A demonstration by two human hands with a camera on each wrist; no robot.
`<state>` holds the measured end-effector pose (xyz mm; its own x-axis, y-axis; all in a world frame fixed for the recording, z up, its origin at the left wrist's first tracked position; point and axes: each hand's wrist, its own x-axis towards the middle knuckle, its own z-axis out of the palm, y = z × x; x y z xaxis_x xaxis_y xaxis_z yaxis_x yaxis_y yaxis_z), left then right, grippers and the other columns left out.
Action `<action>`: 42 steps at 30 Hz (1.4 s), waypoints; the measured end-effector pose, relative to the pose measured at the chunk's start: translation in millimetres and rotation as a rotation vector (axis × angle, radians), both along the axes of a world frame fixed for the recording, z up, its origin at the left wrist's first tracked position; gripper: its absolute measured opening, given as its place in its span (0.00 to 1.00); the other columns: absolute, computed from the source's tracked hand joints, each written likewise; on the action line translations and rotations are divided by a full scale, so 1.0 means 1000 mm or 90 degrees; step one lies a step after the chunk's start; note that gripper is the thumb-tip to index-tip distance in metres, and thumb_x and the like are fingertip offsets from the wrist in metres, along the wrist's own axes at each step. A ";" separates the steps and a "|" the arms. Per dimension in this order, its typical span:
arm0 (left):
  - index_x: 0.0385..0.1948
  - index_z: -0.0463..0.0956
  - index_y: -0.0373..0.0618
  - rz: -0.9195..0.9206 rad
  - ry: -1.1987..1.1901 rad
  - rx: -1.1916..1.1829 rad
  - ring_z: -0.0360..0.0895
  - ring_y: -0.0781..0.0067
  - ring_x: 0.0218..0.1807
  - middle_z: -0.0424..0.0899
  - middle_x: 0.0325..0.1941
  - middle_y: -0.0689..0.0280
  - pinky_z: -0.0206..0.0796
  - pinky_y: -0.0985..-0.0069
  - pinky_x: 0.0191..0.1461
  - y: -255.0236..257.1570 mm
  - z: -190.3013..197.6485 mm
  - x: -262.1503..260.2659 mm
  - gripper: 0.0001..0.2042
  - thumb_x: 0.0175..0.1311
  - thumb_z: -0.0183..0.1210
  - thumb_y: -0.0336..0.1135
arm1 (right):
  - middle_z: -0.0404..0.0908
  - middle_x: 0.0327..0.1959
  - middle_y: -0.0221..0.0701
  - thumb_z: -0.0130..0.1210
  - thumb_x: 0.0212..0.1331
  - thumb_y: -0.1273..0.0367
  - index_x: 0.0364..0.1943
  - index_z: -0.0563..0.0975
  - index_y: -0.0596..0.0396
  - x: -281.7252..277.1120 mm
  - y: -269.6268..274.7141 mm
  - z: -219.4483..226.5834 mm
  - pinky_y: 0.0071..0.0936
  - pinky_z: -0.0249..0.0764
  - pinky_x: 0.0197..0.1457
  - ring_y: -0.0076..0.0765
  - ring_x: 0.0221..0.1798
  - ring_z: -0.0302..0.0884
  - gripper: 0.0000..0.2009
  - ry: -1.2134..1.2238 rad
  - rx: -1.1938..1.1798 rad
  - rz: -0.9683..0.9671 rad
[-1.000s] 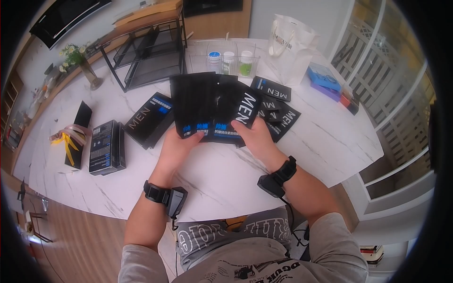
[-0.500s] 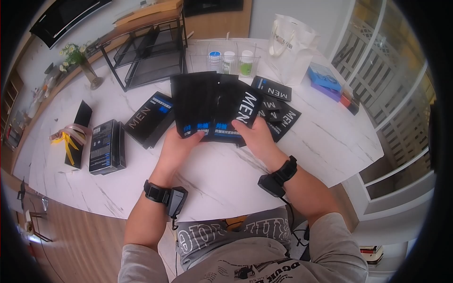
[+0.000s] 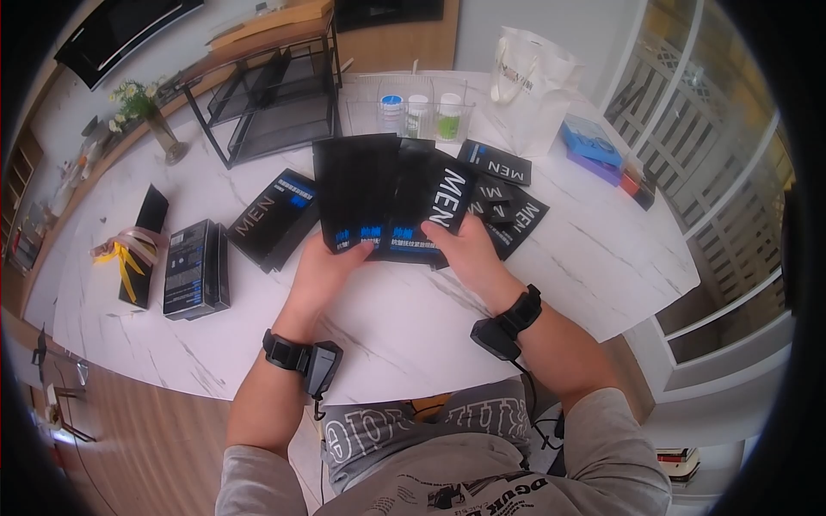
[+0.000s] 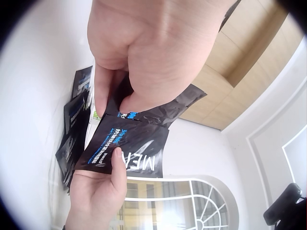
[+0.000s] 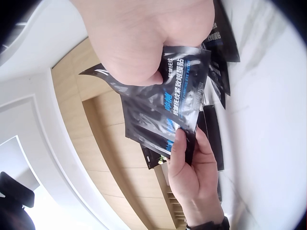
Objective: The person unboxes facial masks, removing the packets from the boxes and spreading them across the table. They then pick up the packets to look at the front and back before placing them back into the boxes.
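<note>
At the near edge, the person's shirt is cut off by the frame, and a dark wrist unit sits on the left forearm, another on the right. The left hand pinches the lower left of a fan of black sachets, thumb in front; the right hand grips its lower right likewise, most fingers hidden behind. Overlap hides how many sachets there are. The fan is held up over the near part of the tabletop, printed faces toward the person, blue lettering along the bottom; the long axes run nearly upright on the left, while the rightmost sachet leans outward at its top, "MEN" reading down it. Compared with half a second ago, the fan sits very slightly lower, and a small bright spot near its top middle no longer shows; both grips match. Left lie a standing black box and a flat "MEN" box, its end close against the fan in view. Right, overlapping black packets are partly covered. Farther back, the bottles have labels too blurred to read, as has the white bag.
</note>
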<state>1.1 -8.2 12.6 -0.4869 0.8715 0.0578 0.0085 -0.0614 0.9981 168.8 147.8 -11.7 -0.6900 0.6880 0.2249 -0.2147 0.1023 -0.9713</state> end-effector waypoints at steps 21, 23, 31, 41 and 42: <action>0.44 0.79 0.33 0.038 0.032 -0.022 0.80 0.79 0.39 0.85 0.38 0.64 0.73 0.80 0.43 0.001 -0.002 0.002 0.10 0.63 0.61 0.26 | 0.85 0.42 0.32 0.58 0.65 0.70 0.48 0.77 0.65 0.001 -0.001 0.003 0.25 0.76 0.48 0.23 0.43 0.79 0.13 -0.030 0.016 -0.008; 0.45 0.78 0.32 0.034 0.028 -0.025 0.81 0.78 0.39 0.85 0.38 0.64 0.73 0.80 0.44 0.001 -0.003 0.001 0.11 0.63 0.60 0.26 | 0.85 0.42 0.32 0.58 0.65 0.70 0.48 0.77 0.65 0.002 -0.001 0.004 0.25 0.75 0.48 0.23 0.43 0.79 0.13 -0.039 0.020 -0.008; 0.49 0.75 0.32 0.016 0.009 -0.015 0.81 0.75 0.42 0.83 0.43 0.62 0.77 0.76 0.46 0.000 0.002 0.004 0.13 0.64 0.59 0.24 | 0.84 0.43 0.32 0.57 0.65 0.70 0.50 0.76 0.65 0.001 -0.002 0.003 0.25 0.75 0.49 0.23 0.44 0.78 0.13 -0.027 0.007 0.000; 0.49 0.75 0.32 0.017 0.016 -0.033 0.82 0.75 0.42 0.83 0.43 0.62 0.77 0.76 0.46 0.000 0.002 0.004 0.13 0.64 0.59 0.24 | 0.84 0.42 0.32 0.57 0.65 0.70 0.49 0.76 0.66 0.002 -0.003 0.005 0.25 0.75 0.48 0.22 0.43 0.78 0.13 -0.039 0.014 -0.009; 0.48 0.76 0.31 0.023 0.021 -0.027 0.82 0.76 0.39 0.84 0.41 0.62 0.75 0.77 0.45 0.000 0.002 0.004 0.13 0.64 0.59 0.25 | 0.84 0.42 0.32 0.57 0.65 0.70 0.49 0.76 0.66 0.002 -0.004 0.007 0.25 0.75 0.48 0.22 0.43 0.78 0.13 -0.040 0.014 -0.009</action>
